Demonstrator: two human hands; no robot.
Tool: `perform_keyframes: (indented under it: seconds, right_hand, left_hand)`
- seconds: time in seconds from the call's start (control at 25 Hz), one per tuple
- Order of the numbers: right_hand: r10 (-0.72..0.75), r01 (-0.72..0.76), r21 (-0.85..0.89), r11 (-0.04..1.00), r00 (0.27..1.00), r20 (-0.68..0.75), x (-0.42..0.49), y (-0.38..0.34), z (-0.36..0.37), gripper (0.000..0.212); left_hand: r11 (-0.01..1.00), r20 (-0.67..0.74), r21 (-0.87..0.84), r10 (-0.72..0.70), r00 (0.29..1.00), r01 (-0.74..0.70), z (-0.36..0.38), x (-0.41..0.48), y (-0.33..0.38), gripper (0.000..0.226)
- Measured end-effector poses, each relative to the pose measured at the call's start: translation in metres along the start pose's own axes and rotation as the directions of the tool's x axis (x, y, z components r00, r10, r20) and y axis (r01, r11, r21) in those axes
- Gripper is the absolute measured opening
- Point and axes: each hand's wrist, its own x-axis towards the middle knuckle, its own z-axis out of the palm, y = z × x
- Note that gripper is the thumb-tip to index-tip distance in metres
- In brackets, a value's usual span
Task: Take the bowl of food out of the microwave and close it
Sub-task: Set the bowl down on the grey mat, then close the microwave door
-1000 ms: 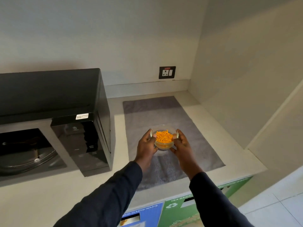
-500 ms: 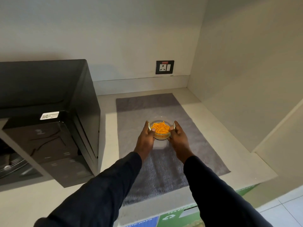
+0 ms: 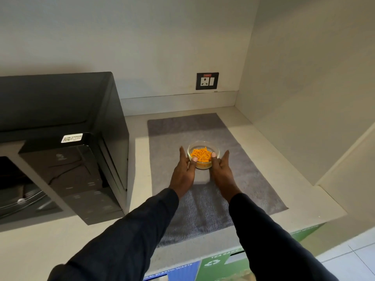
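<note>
A small clear glass bowl of orange food strips sits on the grey towel in the middle of the counter. My left hand holds its left side and my right hand its right side, thumbs on the near rim, fingers stretched along the sides. The black microwave stands at the left. Its cavity shows at the left edge with the glass turntable inside; the door itself is out of frame.
A wall socket sits on the back wall above the towel. A side wall closes the counter at the right. Labelled blue and green waste bins stand below the counter's front edge. Bare beige counter lies between microwave and towel.
Both hands carried the bowl farther from me over the towel and lowered it. My fingers have straightened along its sides. The view swung a little to the left.
</note>
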Motion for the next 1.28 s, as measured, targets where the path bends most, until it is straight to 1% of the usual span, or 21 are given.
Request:
perform_keyframes:
  seconds: [0.12,0.2,0.32,0.4,0.48,0.56,0.6,0.64,0.72,0.76,0.88,0.96,1.04,1.08,1.12,1.2,1.28]
  right_hand:
    - [-0.028,0.025,-0.161,0.987,0.999,-0.017,-0.032,-0.004,0.006,0.085]
    - [-0.057,0.055,-0.283,0.958,0.998,0.0,-0.059,0.002,0.008,0.078]
    - [-0.107,0.117,-0.472,0.874,0.993,0.048,-0.104,0.008,0.011,0.064]
    - [-0.206,0.219,-0.56,0.799,0.975,0.087,-0.135,0.002,0.017,0.063]
    - [-0.352,0.36,-0.628,0.69,0.925,0.144,-0.166,-0.017,0.029,0.068]
    - [-0.499,0.482,-0.654,0.583,0.848,0.18,-0.189,-0.04,0.044,0.072]
    - [-0.542,0.516,-0.653,0.554,0.819,0.187,-0.201,-0.056,0.054,0.074]
    - [-0.563,0.531,-0.642,0.554,0.806,0.181,-0.215,-0.075,0.067,0.076]
    - [-0.583,0.548,-0.611,0.571,0.795,0.167,-0.238,-0.106,0.087,0.077]
    - [-0.621,0.582,-0.601,0.548,0.764,0.174,-0.25,-0.124,0.101,0.076]
    - [-0.703,0.661,-0.6,0.451,0.677,0.218,-0.267,-0.164,0.132,0.078]
    - [-0.706,0.67,-0.614,0.416,0.664,0.246,-0.277,-0.189,0.156,0.082]
    - [-0.7,0.673,-0.638,0.376,0.657,0.281,-0.285,-0.208,0.181,0.083]
    - [-0.688,0.672,-0.65,0.356,0.659,0.304,-0.288,-0.215,0.191,0.084]
    - [-0.674,0.666,-0.664,0.34,0.665,0.321,-0.29,-0.22,0.2,0.084]
    - [-0.636,0.635,-0.7,0.326,0.695,0.335,-0.292,-0.224,0.215,0.086]
    - [-0.584,0.58,-0.743,0.335,0.746,0.32,-0.29,-0.224,0.222,0.088]
  left_hand:
    - [0.998,0.003,0.06,0.001,1.0,-0.001,-0.005,-0.035,0.004,0.076]
    - [0.99,-0.021,0.131,0.05,0.999,-0.047,-0.013,-0.066,0.004,0.07]
    - [0.954,-0.014,0.245,0.179,0.984,-0.171,-0.035,-0.109,0.005,0.054]
    - [0.916,-0.011,0.321,0.257,0.966,-0.24,-0.058,-0.135,0.01,0.047]
    - [0.879,-0.026,0.374,0.33,0.944,-0.296,-0.088,-0.159,0.017,0.043]
    - [0.833,-0.052,0.421,0.418,0.907,-0.359,-0.117,-0.182,0.026,0.039]
    - [0.813,-0.076,0.435,0.461,0.884,-0.387,-0.134,-0.194,0.029,0.038]
    - [0.805,-0.103,0.442,0.485,0.869,-0.396,-0.153,-0.208,0.035,0.038]
    - [0.813,-0.137,0.442,0.478,0.867,-0.378,-0.188,-0.234,0.049,0.043]
    - [0.804,-0.144,0.464,0.482,0.864,-0.372,-0.211,-0.247,0.056,0.046]
    - [0.729,-0.161,0.583,0.537,0.828,-0.359,-0.268,-0.269,0.079,0.05]
    - [0.675,-0.211,0.663,0.584,0.783,-0.325,-0.313,-0.282,0.095,0.05]
    - [0.621,-0.263,0.746,0.606,0.751,-0.24,-0.359,-0.296,0.104,0.05]
    - [0.595,-0.28,0.783,0.601,0.748,-0.184,-0.381,-0.302,0.106,0.05]
    - [0.568,-0.293,0.815,0.578,0.761,-0.117,-0.403,-0.308,0.107,0.051]
    - [0.486,-0.332,0.871,0.474,0.815,0.072,-0.443,-0.321,0.102,0.055]
    - [0.35,-0.394,0.896,0.342,0.853,0.273,-0.478,-0.33,0.094,0.058]
